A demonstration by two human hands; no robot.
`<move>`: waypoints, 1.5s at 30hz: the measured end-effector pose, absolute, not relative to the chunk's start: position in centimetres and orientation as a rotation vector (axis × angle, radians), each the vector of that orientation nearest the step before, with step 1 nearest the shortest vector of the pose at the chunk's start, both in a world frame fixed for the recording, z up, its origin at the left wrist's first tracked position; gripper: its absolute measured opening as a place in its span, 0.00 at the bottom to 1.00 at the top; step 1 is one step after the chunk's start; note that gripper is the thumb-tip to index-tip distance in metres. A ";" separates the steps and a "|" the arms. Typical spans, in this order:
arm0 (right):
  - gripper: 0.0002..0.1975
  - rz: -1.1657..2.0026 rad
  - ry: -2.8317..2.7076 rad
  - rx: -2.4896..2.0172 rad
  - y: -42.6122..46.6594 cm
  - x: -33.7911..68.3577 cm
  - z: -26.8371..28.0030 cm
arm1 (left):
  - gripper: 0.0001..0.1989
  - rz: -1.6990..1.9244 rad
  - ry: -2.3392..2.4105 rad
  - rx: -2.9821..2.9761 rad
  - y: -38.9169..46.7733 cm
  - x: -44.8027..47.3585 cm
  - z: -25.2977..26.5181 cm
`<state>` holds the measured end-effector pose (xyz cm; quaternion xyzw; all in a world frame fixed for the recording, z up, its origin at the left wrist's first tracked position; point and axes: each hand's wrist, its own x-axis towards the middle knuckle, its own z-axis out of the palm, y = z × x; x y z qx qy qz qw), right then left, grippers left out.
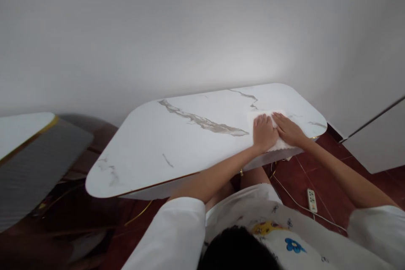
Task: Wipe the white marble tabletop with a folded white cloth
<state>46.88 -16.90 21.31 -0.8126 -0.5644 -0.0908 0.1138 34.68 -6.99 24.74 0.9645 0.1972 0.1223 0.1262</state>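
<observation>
Where the white cloth (pixel 280 145) is being pressed: it is being held flat on the table (pixel 142 147), towards the right end and beside the near edge; whether any of it is hanging over cannot be told.
Left hand (pixel 265 133): it is being laid on the cloth's left part, its fingers lying close together and pointing towards the far edge, nothing being clamped.
Right hand (pixel 289 130): it is being rested just beside the left, its fingers lying nearly together and slanting leftwards to the far edge, nothing being gripped.
Paired hold: pressure is apparently being spread by both palms, so that bunching or sliding is being resisted.
Far edge: since it is being kept close to the wall (pixel 190 29), the table is being reached across its near edge.
Power strip (pixel 311 200): it is being kept on the floor (pixel 335 168), well apart from the cloth.
</observation>
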 end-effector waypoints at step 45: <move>0.30 -0.126 -1.472 -2.530 -5.9 66.7 21.6 | 0.25 0.553 0.439 2.880 2.8 54.7 23.8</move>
